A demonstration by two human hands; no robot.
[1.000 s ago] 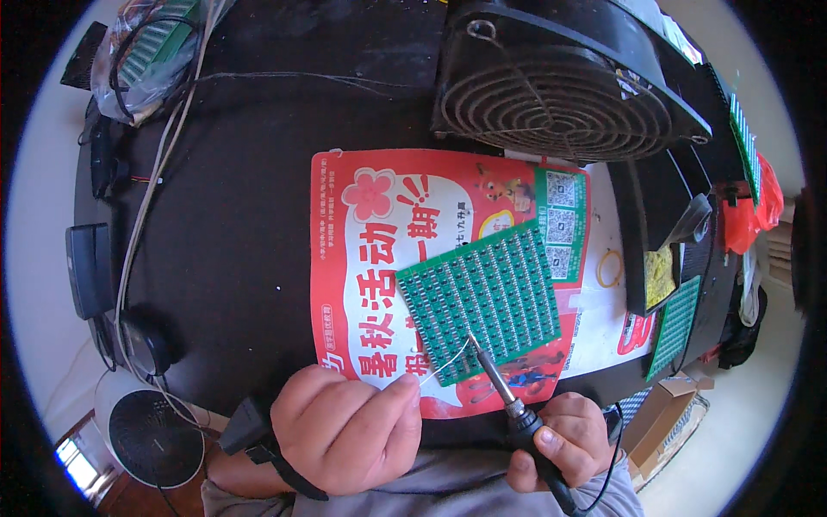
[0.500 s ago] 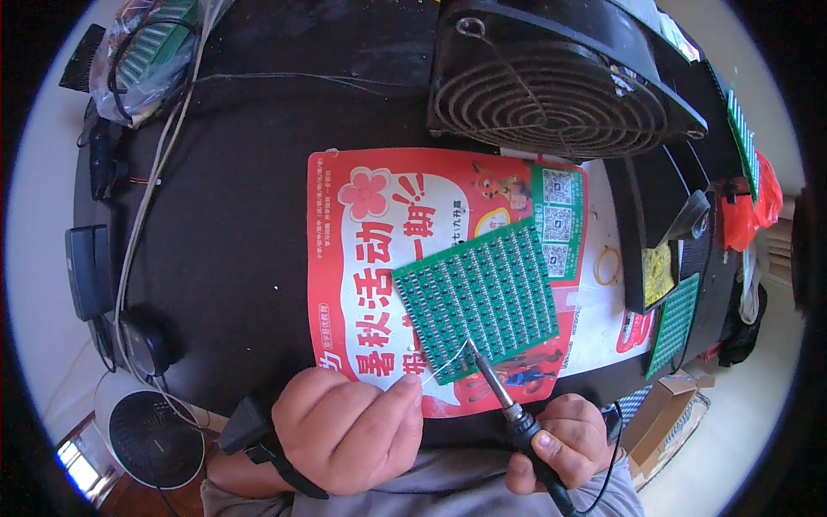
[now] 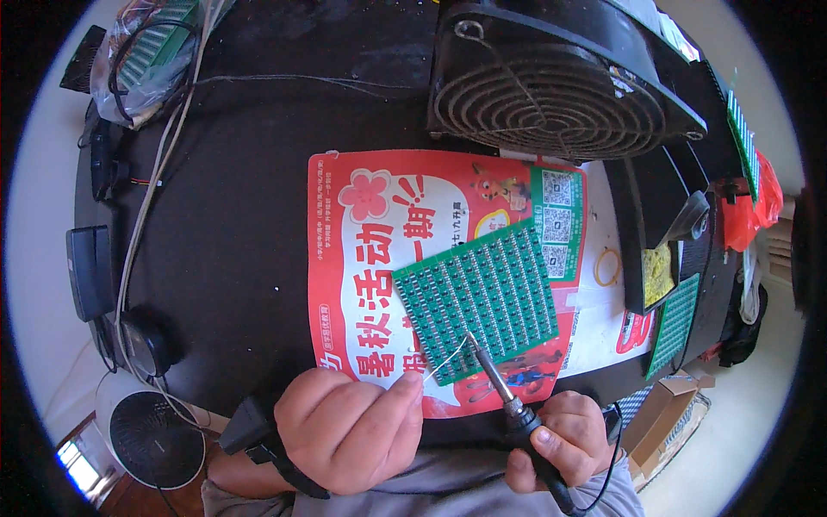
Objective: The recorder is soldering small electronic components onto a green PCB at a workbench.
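Observation:
A green circuit board panel (image 3: 482, 297) with rows of small dark parts lies tilted on a red and white printed sheet (image 3: 332, 215). My right hand (image 3: 564, 441) is closed round the dark handle of a soldering iron (image 3: 500, 379), whose tip touches the panel near its lower edge. Pinched between the thumb and finger of my left hand (image 3: 353, 431) is a thin, pale strand of solder wire (image 3: 448, 358). The wire's far end reaches the panel beside the iron's tip. A black band circles my left wrist.
A black fan with a round wire grille (image 3: 551, 108) stands behind the sheet. To the right are a holder with a yellow sponge (image 3: 658, 276) and another green panel (image 3: 674, 326). Cables (image 3: 142, 224) run down the left, near a bag of boards (image 3: 146, 65).
The iron's tip and the wire's end have shifted very slightly up the panel. Both hands keep nearly the same place and hold.

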